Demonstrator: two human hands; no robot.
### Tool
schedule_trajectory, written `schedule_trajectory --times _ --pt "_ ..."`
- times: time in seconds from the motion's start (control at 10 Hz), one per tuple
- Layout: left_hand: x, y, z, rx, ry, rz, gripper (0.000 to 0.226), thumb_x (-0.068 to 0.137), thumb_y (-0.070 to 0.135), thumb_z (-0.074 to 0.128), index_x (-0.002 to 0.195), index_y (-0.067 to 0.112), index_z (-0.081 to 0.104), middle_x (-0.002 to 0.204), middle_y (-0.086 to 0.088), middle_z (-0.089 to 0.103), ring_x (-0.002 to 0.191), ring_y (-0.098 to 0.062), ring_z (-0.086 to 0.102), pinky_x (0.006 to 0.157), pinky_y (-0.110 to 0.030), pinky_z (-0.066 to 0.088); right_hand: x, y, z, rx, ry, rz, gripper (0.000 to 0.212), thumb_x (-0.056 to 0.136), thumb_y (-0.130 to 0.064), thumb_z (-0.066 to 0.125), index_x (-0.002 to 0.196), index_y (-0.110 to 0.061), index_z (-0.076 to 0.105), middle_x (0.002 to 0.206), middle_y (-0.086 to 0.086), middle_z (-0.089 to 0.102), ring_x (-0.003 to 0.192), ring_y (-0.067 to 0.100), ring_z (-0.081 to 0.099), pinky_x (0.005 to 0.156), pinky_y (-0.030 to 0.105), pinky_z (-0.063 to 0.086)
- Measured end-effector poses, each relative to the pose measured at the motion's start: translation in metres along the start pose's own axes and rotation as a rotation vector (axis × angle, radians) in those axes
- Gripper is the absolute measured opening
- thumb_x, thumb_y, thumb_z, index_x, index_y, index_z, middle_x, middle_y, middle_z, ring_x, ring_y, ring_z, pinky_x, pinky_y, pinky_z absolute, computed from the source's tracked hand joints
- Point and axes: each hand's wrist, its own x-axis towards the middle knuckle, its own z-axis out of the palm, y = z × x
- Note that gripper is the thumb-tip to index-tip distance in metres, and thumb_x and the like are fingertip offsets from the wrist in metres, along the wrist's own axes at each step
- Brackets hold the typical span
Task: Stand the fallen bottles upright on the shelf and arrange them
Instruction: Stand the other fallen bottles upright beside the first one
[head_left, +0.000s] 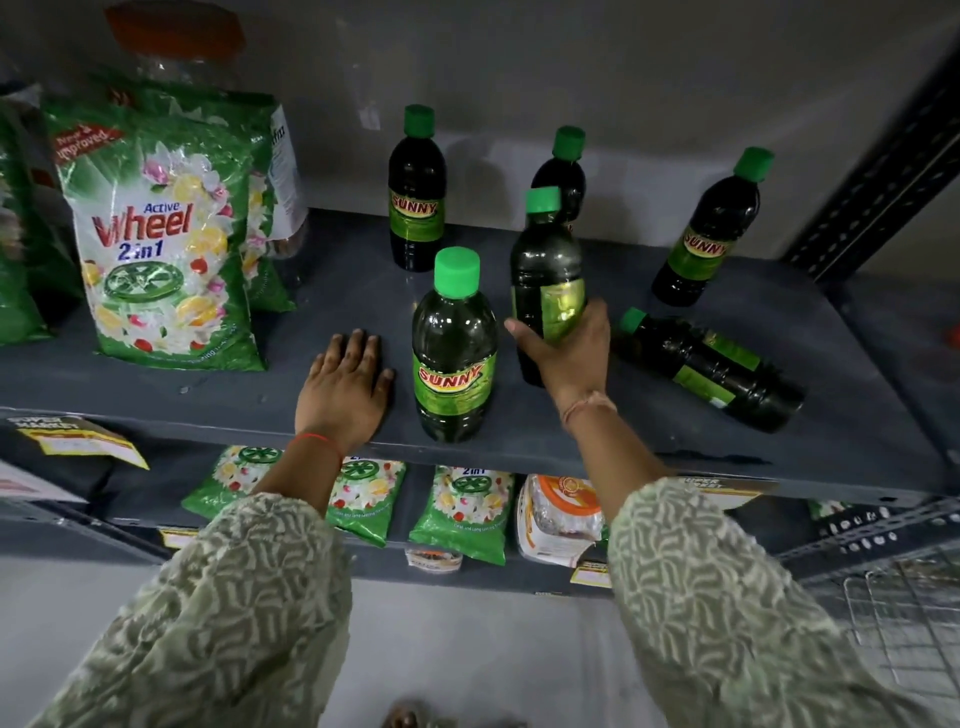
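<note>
Green-capped dark plastic bottles on grey metal shelf (218, 387) — five upright, one fallen bottle (709, 368) lying on its side at right. Right hand (566, 358) wraps the held bottle (545, 280), upright, near shelf centre. Left hand (345, 387) open, flat on shelf. Step: seating this one. Next — release, reach right, tip the glossy, ribbed fallen bottle up.

The grey shelf (857, 395) carries 5 upright bottles, 1 fallen bottle (709, 369) and detergent packs (166, 234).
</note>
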Motion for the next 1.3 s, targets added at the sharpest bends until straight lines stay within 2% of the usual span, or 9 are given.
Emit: schedule_trajectory --times 0.1,0.3,0.4,0.5,0.7,0.8,1.0,1.1,1.3 --pt "0.0 -0.001 0.0 -0.004 0.002 -0.002 0.055 0.096 0.034 0.024 0.146 0.014 0.013 0.158 -0.006 0.01 0.146 -0.025 0.006 0.12 -0.039 0.009 -0.017 0.01 0.005 0.183 0.05 0.02 0.088 0.053 -0.03 0.087 0.123 -0.001 0.042 0.117 0.01 0.041 0.104 0.012 0.039 0.093 0.013 0.031" --pt "-0.001 0.001 -0.001 0.0 -0.002 -0.001 0.054 0.096 0.034 0.025 0.146 0.014 0.014 0.158 -0.007 0.01 0.146 -0.025 0.006 0.12 -0.04 0.009 -0.021 0.018 -0.007 0.212 -0.066 0.043 0.08 0.06 -0.022 0.083 0.127 -0.01 0.04 0.115 0.008 0.058 0.101 0.015 0.055 0.082 0.015 0.045" --pt "-0.002 0.001 -0.001 0.002 -0.005 -0.003 0.055 0.096 0.034 0.024 0.146 0.013 0.013 0.158 -0.007 0.01 0.146 -0.025 0.006 0.12 -0.039 0.009 -0.023 0.02 -0.007 0.198 -0.085 0.024 0.109 0.052 -0.044 0.081 0.14 -0.011 0.023 0.138 0.011 0.042 0.127 0.024 0.041 0.108 0.039 0.036" --pt "-0.002 0.002 -0.001 0.0 -0.003 -0.004 0.055 0.096 0.034 0.025 0.146 0.014 0.014 0.158 -0.006 0.01 0.146 -0.025 0.006 0.12 -0.039 0.009 -0.025 0.017 -0.004 0.008 -0.065 0.023 0.122 0.048 -0.047 0.085 0.143 -0.014 0.015 0.146 0.014 0.027 0.136 0.03 0.023 0.109 0.055 0.02" --pt "-0.002 0.001 -0.001 0.001 -0.013 -0.008 0.055 0.096 0.035 0.024 0.146 0.014 0.013 0.159 -0.006 0.01 0.146 -0.025 0.005 0.12 -0.039 0.008 -0.023 0.028 -0.017 0.256 -0.183 0.088 0.068 0.066 -0.005 0.078 0.118 -0.013 0.034 0.107 -0.003 0.056 0.105 0.021 0.057 0.093 0.029 0.048" --pt "-0.002 0.001 -0.001 0.0 -0.013 -0.006 0.055 0.096 0.035 0.024 0.146 0.014 0.013 0.159 -0.006 0.009 0.146 -0.024 0.005 0.12 -0.038 0.008 -0.016 0.041 -0.024 0.292 -0.31 0.118 0.076 0.076 0.001 0.068 0.137 -0.009 0.025 0.138 0.012 0.045 0.127 0.023 0.043 0.111 0.044 0.034" --pt "-0.001 0.0 0.0 0.0 -0.006 -0.001 0.055 0.097 0.034 0.024 0.146 0.014 0.013 0.159 -0.006 0.009 0.146 -0.024 0.005 0.12 -0.038 0.008 -0.013 0.026 -0.008 0.152 -0.144 0.077 0.102 0.047 -0.024 0.09 0.13 -0.011 0.031 0.132 0.013 0.04 0.127 0.027 0.035 0.108 0.039 0.031" --pt "-0.001 0.0 -0.001 -0.002 -0.004 -0.005 0.055 0.097 0.034 0.024 0.146 0.014 0.013 0.159 -0.006 0.009 0.147 -0.024 0.005 0.12 -0.038 0.008 -0.008 0.028 -0.009 0.251 -0.151 0.129 0.071 0.055 -0.011 0.086 0.106 -0.015 0.036 0.11 0.009 0.053 0.104 0.025 0.054 0.089 0.035 0.045" --pt "-0.001 0.0 0.0 -0.002 -0.005 -0.01 0.055 0.097 0.035 0.024 0.146 0.014 0.012 0.159 -0.005 0.008 0.147 -0.023 0.004 0.12 -0.037 0.007 0.006 0.046 -0.018 0.285 -0.363 0.129 0.053 0.074 0.004 0.066 0.12 -0.009 0.043 0.119 0.008 0.053 0.114 0.024 0.05 0.106 0.055 0.036"
